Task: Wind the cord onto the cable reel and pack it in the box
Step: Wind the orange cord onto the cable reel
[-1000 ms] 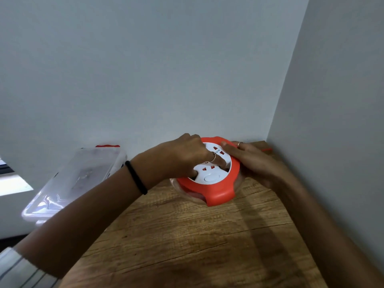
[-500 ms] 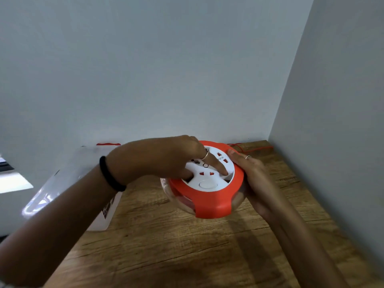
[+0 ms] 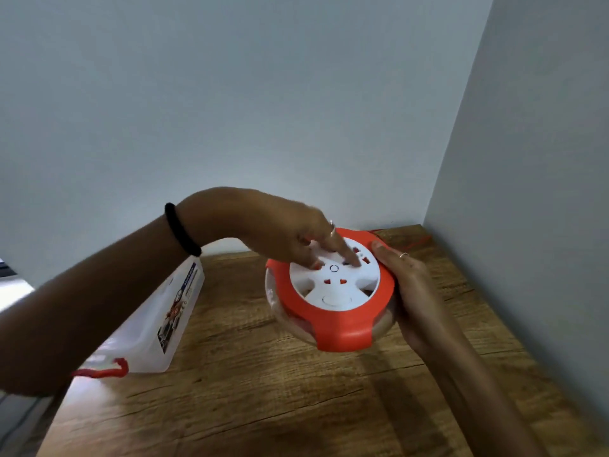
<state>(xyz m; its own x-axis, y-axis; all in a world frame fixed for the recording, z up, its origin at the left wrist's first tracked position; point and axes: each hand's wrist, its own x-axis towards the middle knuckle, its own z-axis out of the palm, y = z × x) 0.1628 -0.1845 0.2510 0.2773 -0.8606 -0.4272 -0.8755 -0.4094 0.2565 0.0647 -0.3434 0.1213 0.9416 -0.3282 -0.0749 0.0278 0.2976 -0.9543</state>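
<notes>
The cable reel [image 3: 342, 328] is round, with an orange frame, a white socket face and a clear drum. It is tilted toward me above the wooden table [image 3: 263, 390]. My right hand [image 3: 412, 291] cups its right rim, thumb on the orange edge. My left hand [image 3: 290, 239] reaches over from the left, its fingertips pressing into the white hub's recesses. A thin red cord [image 3: 417, 243] trails from behind the reel toward the back right corner. The clear plastic box [image 3: 158, 324] with red latches lies at the table's left edge.
Grey walls close in behind and on the right, forming a corner just past the reel. The table's left edge runs beside the box, with a drop beyond it.
The reel has come nearer to me and tilted up. My left hand's fingers have swung round on the white hub. More of the box shows at the left.
</notes>
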